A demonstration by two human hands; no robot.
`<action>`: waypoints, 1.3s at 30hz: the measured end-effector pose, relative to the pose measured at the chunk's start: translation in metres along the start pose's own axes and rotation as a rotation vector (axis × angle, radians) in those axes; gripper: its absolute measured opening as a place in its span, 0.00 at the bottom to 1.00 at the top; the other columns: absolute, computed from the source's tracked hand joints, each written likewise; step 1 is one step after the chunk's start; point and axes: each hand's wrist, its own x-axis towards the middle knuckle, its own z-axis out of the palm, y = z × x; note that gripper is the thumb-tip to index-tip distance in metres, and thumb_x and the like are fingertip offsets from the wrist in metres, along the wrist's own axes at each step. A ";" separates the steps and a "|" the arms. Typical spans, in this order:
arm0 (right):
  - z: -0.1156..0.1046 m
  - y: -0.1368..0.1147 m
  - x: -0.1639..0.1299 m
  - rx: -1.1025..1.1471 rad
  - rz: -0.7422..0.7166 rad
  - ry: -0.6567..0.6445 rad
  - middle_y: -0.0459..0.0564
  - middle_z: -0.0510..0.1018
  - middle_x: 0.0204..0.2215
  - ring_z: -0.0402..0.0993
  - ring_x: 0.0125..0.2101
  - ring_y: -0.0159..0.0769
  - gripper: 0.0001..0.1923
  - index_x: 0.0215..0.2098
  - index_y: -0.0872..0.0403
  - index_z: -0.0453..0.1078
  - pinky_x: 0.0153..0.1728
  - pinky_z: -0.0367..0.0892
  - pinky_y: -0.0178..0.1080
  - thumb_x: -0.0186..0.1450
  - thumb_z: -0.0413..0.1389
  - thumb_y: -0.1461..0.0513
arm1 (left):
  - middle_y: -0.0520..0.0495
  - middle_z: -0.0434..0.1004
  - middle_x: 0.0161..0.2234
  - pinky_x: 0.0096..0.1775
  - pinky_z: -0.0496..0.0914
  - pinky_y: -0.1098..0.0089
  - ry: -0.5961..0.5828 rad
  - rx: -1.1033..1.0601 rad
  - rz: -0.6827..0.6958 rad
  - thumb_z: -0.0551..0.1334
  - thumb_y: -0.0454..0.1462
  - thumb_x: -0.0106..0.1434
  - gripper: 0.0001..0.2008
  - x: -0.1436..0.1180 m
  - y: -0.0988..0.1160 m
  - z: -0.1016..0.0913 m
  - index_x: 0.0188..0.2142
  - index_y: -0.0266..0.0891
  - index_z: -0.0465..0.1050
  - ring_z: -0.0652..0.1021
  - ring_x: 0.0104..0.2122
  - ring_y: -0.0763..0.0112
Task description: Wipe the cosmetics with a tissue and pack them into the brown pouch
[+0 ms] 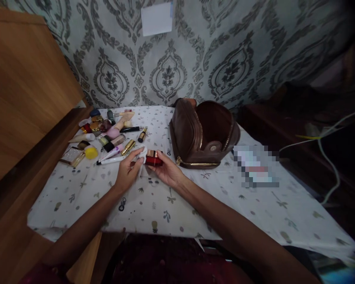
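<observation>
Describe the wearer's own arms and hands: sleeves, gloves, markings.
Left hand and right hand are ungloved, with slim fingers. Both forearms are bare, no watch or bracelet visible. A dark maroon sleeve shows near the left elbow; no right sleeve shows.

Grey damask-patterned wall (192, 55), white card (156, 19) on it, wooden cabinet (23, 90) at left, pale cable (339, 180) at right

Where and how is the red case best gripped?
Probably by the right end of the red case, coming from the right, where the right hand pinches it: the case is small and looks box-like, and the left hand and white wipe crowd its left end.
</observation>
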 end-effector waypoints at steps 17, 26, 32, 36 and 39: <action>-0.002 0.000 -0.015 -1.150 -0.419 -0.168 0.52 0.76 0.47 0.72 0.46 0.46 0.55 0.71 0.47 0.50 0.51 0.66 0.46 0.49 0.68 0.63 | 0.44 0.80 0.42 0.49 0.71 0.62 -0.180 0.055 -0.013 0.55 0.47 0.69 0.17 0.013 0.006 -0.013 0.45 0.40 0.77 0.79 0.44 0.60; -0.016 0.008 -0.006 -0.939 -0.386 -0.027 0.43 0.77 0.33 0.73 0.34 0.38 0.62 0.71 0.48 0.46 0.46 0.68 0.43 0.44 0.69 0.66 | 0.40 0.77 0.53 0.55 0.69 0.52 -0.339 0.547 0.591 0.58 0.35 0.68 0.09 -0.006 0.023 -0.008 0.41 0.43 0.78 0.72 0.56 0.55; 0.000 0.001 -0.002 -0.397 -0.171 -0.028 0.44 0.79 0.37 0.75 0.39 0.35 0.33 0.47 0.52 0.74 0.47 0.69 0.37 0.42 0.73 0.63 | 0.41 0.72 0.59 0.61 0.65 0.55 -0.162 0.462 0.474 0.54 0.35 0.71 0.17 -0.011 0.016 -0.021 0.56 0.44 0.72 0.70 0.60 0.60; 0.013 -0.002 -0.011 -0.078 -0.024 -0.103 0.45 0.82 0.40 0.76 0.41 0.33 0.21 0.41 0.52 0.77 0.47 0.71 0.36 0.49 0.72 0.59 | 0.39 0.69 0.61 0.61 0.65 0.57 -0.060 0.325 0.164 0.54 0.40 0.71 0.24 -0.013 0.018 -0.015 0.65 0.40 0.61 0.71 0.61 0.59; 0.012 -0.002 -0.014 0.032 0.042 -0.101 0.44 0.82 0.39 0.77 0.42 0.33 0.18 0.39 0.51 0.77 0.47 0.72 0.36 0.51 0.72 0.58 | 0.38 0.65 0.64 0.61 0.65 0.58 -0.056 0.214 0.048 0.53 0.43 0.71 0.27 -0.019 0.024 -0.006 0.66 0.38 0.58 0.68 0.62 0.58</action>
